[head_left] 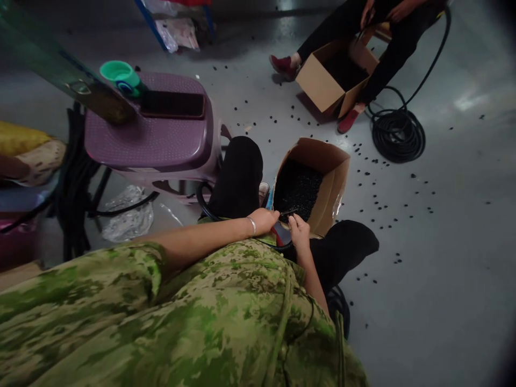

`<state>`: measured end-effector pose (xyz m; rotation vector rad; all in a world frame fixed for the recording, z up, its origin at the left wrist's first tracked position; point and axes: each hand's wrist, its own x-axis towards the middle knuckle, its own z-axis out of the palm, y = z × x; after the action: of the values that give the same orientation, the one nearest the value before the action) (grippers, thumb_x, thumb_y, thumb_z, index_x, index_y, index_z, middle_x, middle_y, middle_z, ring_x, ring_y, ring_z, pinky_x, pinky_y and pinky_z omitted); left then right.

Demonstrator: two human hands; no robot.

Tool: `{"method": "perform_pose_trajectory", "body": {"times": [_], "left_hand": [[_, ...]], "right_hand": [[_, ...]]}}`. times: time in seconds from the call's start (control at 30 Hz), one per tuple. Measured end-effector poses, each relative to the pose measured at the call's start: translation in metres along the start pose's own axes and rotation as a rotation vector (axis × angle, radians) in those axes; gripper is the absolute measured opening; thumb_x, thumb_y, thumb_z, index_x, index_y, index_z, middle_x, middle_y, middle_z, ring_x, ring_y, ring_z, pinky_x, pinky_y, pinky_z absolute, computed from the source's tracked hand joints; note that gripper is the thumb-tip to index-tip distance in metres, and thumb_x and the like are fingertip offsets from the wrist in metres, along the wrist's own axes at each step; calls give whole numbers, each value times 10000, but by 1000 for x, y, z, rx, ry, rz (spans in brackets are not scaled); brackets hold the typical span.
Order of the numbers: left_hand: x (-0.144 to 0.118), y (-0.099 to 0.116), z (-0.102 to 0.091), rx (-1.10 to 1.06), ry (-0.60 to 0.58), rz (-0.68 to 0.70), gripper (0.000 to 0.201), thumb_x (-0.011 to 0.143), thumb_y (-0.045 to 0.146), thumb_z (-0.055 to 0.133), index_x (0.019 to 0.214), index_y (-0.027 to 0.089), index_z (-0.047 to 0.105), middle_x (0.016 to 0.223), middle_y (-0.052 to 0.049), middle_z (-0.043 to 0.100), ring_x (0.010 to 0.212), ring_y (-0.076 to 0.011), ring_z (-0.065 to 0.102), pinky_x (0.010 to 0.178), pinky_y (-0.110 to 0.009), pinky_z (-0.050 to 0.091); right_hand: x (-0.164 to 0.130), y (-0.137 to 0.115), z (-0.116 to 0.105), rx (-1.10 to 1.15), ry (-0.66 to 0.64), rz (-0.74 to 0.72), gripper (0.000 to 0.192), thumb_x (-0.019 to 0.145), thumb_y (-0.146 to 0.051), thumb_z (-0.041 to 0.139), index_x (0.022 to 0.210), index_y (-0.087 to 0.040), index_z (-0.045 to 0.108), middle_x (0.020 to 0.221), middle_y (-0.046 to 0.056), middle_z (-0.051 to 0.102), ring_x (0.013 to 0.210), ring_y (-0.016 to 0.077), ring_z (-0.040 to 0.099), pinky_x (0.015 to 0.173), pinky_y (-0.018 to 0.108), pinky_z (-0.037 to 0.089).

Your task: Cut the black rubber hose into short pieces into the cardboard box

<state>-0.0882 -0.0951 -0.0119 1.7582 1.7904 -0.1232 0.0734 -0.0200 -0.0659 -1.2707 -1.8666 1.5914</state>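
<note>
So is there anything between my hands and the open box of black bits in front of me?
Nothing visible. The left hand and right hand sit together over your lap, holding a thin black hose right at the near edge of the box. Its open top faces you, flaps folded clear.

Glossy grey floor (443, 279) beneath a purple plastic stool (153, 134).
</note>
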Motion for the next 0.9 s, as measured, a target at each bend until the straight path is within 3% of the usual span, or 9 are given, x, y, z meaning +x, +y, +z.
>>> {"method": "perform_pose_trajectory", "body": {"times": [0.17, 0.47, 0.63, 0.9], "left_hand": [[2, -3, 1, 13, 4, 20, 193, 903, 169, 470, 1054, 88, 559, 936, -162, 690, 884, -258, 690, 740, -325, 510], [-3, 1, 2, -2, 62, -40, 206, 914, 239, 479, 1048, 103, 557, 934, -159, 699, 871, -264, 691, 706, -327, 507], [-7, 2, -2, 13, 35, -36, 211, 909, 246, 496, 1041, 97, 566, 923, -162, 699, 866, -266, 690, 707, -327, 510], [-22, 8, -21, 24, -19, -44, 210, 888, 176, 502, 1053, 77, 586, 922, -190, 690, 874, -272, 689, 737, -336, 512]], "right_hand": [[2, 4, 1, -159, 4, -82, 425, 890, -471, 468, 953, -120, 698, 735, 51, 665, 748, 179, 576, 676, 253, 451], [3, 5, -5, -153, 56, -103, 441, 890, -464, 490, 1110, -144, 698, 939, 92, 729, 911, 222, 653, 790, 315, 518], [5, -4, -12, -174, 3, -158, 390, 882, -444, 519, 1073, -171, 721, 1073, 96, 721, 985, 238, 665, 894, 353, 511], [4, -10, -15, -185, -119, -213, 359, 873, -448, 550, 1028, -185, 739, 1067, 90, 727, 994, 238, 679, 909, 354, 523]]}}
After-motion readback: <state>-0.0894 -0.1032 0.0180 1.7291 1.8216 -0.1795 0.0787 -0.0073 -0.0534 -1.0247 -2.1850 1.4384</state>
